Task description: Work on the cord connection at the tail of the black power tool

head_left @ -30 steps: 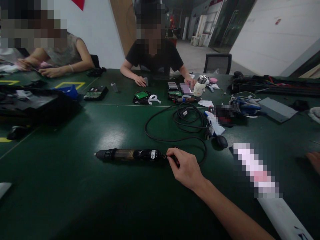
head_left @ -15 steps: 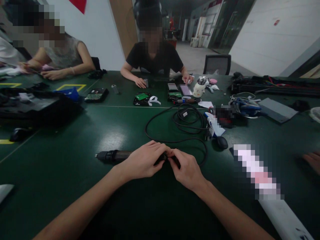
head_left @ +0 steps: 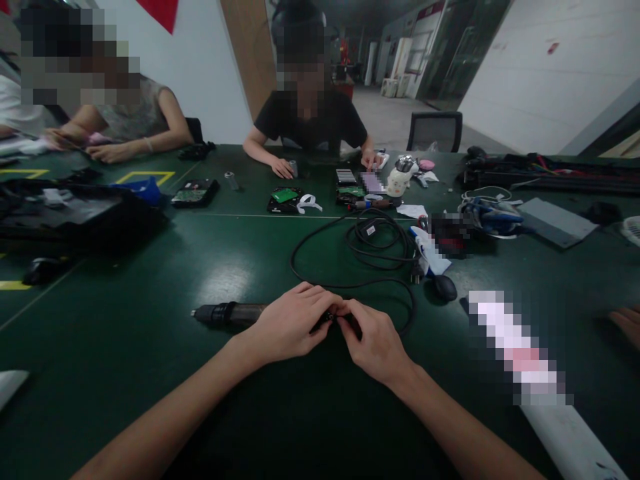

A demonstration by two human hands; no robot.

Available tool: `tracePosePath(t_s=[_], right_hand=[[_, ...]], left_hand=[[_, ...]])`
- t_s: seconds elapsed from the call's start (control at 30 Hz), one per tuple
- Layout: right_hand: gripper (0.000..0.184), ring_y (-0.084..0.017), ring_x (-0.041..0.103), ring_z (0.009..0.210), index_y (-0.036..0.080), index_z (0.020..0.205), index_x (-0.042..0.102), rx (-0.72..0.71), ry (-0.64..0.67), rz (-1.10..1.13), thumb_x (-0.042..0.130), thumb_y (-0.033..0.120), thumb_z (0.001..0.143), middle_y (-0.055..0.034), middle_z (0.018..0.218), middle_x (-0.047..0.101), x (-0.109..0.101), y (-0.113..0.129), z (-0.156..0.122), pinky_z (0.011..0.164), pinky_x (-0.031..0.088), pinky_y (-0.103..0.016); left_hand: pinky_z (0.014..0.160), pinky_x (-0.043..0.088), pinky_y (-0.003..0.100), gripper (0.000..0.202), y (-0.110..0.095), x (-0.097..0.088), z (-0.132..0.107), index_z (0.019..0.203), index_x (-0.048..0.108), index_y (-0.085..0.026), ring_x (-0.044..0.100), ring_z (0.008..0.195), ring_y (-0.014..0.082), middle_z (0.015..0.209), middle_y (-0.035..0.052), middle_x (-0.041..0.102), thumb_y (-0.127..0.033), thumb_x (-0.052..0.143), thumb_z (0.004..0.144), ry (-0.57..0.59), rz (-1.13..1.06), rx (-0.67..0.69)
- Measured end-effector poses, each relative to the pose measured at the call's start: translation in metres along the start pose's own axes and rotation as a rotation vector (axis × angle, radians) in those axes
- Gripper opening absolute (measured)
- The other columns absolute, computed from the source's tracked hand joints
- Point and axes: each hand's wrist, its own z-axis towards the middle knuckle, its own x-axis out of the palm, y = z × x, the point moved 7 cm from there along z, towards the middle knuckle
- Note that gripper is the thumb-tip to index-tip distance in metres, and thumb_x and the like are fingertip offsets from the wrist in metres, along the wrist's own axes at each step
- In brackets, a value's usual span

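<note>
A dark, pen-shaped electric screwdriver [head_left: 227, 313] lies across the green table in front of me, its metal tip pointing left. My left hand [head_left: 295, 319] is closed around the rear part of it, hiding that section. At the tool's back end my right hand [head_left: 373, 337] pinches with thumb and fingers; the end of the black cable [head_left: 411, 303] seems to be in them, though the fingers cover most of it. Both hands touch each other at the fingertips. Behind them the cable runs in loose coils across the table.
Beyond the coils lie opened hard drives [head_left: 284, 198], a second screwdriver [head_left: 373, 205] and a white figurine [head_left: 399, 180]. A black air blower [head_left: 444, 288] sits right of the cable. A long white object [head_left: 575, 433] lies at right, a black tray [head_left: 75, 213] at left. Co-workers sit across the table.
Both hands keep nearly the same place and grip. The whole view has shifted very slightly; small finger motion at the tool's back end is hard to make out.
</note>
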Motion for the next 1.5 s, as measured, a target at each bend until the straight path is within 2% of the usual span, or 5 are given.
tracePosePath(t_s=[0.5,0.7,1.13,1.37,1.5], right_hand=[[0.009,-0.022,0.070,0.091,0.023,0.106,0.057,0.013,-0.021,0.010,0.056,0.016,0.101,-0.0056,0.105,0.071,0.0016,-0.0034,-0.0018,0.079,0.053,-0.032],[0.009,-0.021,0.069,0.086,0.023,0.105,0.057,0.018,-0.022,-0.011,0.056,0.016,0.101,-0.0055,0.103,0.071,0.0006,-0.0036,-0.0012,0.073,0.051,-0.031],[0.008,-0.021,0.069,0.085,0.023,0.103,0.056,0.016,-0.027,-0.009,0.057,0.016,0.101,-0.0059,0.103,0.071,-0.0010,-0.0021,-0.0011,0.073,0.052,-0.031],[0.008,-0.021,0.069,0.083,0.023,0.104,0.056,0.014,-0.036,-0.028,0.056,0.015,0.101,-0.0058,0.102,0.072,-0.0003,-0.0026,-0.0015,0.072,0.051,-0.032],[0.008,-0.020,0.068,0.080,0.023,0.102,0.056,0.012,-0.045,-0.038,0.057,0.016,0.100,-0.0057,0.102,0.072,-0.0008,-0.0023,-0.0016,0.069,0.050,-0.031]], left_hand=[[0.092,0.048,0.040,0.032,-0.0001,0.0014,-0.0012,0.132,0.050,-0.022,0.063,0.108,0.0233,0.117,0.0062,0.066,-0.023,0.056,0.101,-0.017,0.083,0.023],[0.099,0.047,0.040,0.038,-0.0025,-0.0006,-0.0009,0.134,0.049,-0.022,0.062,0.114,0.0223,0.122,0.0056,0.065,-0.020,0.057,0.098,0.004,0.024,0.025],[0.093,0.048,0.041,0.035,-0.0025,0.0012,-0.0003,0.137,0.049,-0.021,0.063,0.110,0.0239,0.118,0.0071,0.066,-0.024,0.054,0.102,0.002,0.102,0.023],[0.098,0.049,0.041,0.044,-0.0031,0.0002,-0.0005,0.143,0.045,-0.022,0.062,0.115,0.0228,0.124,0.0068,0.065,-0.020,0.054,0.100,0.018,0.062,0.025],[0.100,0.049,0.043,0.050,-0.0031,0.0015,-0.0006,0.148,0.042,-0.021,0.061,0.115,0.0248,0.123,0.0077,0.065,-0.027,0.058,0.100,0.028,0.090,0.023]])
